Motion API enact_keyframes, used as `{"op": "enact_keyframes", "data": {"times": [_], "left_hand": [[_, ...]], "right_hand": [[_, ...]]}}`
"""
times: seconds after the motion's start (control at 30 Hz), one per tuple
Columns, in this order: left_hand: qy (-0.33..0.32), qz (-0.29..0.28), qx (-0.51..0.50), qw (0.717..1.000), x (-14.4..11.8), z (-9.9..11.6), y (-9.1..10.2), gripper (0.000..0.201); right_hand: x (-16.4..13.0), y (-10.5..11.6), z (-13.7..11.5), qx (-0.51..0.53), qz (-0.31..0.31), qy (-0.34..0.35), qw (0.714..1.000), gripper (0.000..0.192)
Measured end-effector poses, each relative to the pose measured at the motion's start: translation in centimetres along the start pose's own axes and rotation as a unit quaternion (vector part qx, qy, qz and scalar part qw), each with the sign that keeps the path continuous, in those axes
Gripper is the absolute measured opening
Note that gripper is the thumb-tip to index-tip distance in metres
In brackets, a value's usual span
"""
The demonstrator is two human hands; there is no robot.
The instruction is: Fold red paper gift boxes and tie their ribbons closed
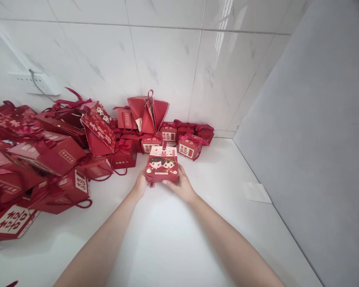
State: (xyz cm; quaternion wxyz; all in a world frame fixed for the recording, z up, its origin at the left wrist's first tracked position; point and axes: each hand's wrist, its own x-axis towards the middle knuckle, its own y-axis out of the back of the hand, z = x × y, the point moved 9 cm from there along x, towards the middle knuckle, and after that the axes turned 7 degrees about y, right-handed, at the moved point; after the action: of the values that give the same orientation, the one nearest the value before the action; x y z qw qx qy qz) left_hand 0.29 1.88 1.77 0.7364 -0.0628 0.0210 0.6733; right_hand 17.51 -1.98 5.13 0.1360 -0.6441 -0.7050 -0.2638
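Note:
Between my two hands is a red gift box (161,165) with two cartoon figures on its front and a pale printed top. My left hand (141,184) grips its left side, fingertips partly hidden beneath the box. On the opposite side, my right hand (181,184) holds the lower right corner, its thumb along the bottom edge. Just behind stand small red boxes with ribbons, among them a white-labelled box (150,144) and a bow-tied box (189,149) to the right. A taller folded red box (148,113) with a loop rests above them.
A large heap of red gift boxes (52,153) with ribbons and cord handles fills the left of the white table (155,239). Behind rises a tiled wall (167,59) with a socket strip (32,83). A grey panel (317,119) borders the right, near a white slip (257,192).

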Motion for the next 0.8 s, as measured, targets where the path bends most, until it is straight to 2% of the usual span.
{"op": "enact_keyframes", "data": {"times": [0.1, 0.17, 0.23, 0.3, 0.37, 0.43, 0.53, 0.67, 0.8], "left_hand": [[-0.006, -0.082, -0.003, 0.997, -0.6, -0.1, -1.3, 0.084], [-0.053, -0.116, 0.021, 0.992, -1.3, 0.7, -2.1, 0.091], [-0.116, -0.081, 0.075, 0.987, -2.1, 1.9, -2.1, 0.087], [-0.165, 0.007, 0.147, 0.975, -3.0, 2.9, -1.5, 0.078], [-0.2, 0.095, 0.217, 0.951, -4.0, 3.6, -1.1, 0.072], [-0.228, 0.142, 0.268, 0.925, -4.7, 4.0, -1.1, 0.064], [-0.259, 0.163, 0.306, 0.901, -5.3, 4.2, -1.2, 0.049], [-0.276, 0.165, 0.312, 0.894, -5.4, 4.5, -1.2, 0.031], [-0.265, 0.162, 0.302, 0.901, -5.4, 4.7, -1.4, 0.025]], "right_hand": [[-0.2, 0.9, -0.1, -0.027, 0.039, -0.022, 0.999, 0.049], [-0.4, 1.5, -0.4, -0.03, 0.057, -0.038, 0.997, 0.041], [-0.6, 2.0, -0.5, -0.029, 0.075, -0.054, 0.995, 0.039], [-0.9, 2.5, -0.7, -0.031, 0.097, -0.056, 0.993, 0.041], [-1.1, 2.9, -1.3, -0.046, 0.109, -0.025, 0.993, 0.041], [-1.3, 2.9, -2.5, -0.077, 0.108, 0.034, 0.991, 0.034], [-1.7, 2.3, -3.5, -0.117, 0.089, 0.088, 0.985, 0.034], [-2.1, 1.5, -2.4, -0.11, 0.064, 0.042, 0.991, 0.053], [-2.3, 1.7, -1.5, -0.085, 0.087, 0.012, 0.993, 0.058]]}}
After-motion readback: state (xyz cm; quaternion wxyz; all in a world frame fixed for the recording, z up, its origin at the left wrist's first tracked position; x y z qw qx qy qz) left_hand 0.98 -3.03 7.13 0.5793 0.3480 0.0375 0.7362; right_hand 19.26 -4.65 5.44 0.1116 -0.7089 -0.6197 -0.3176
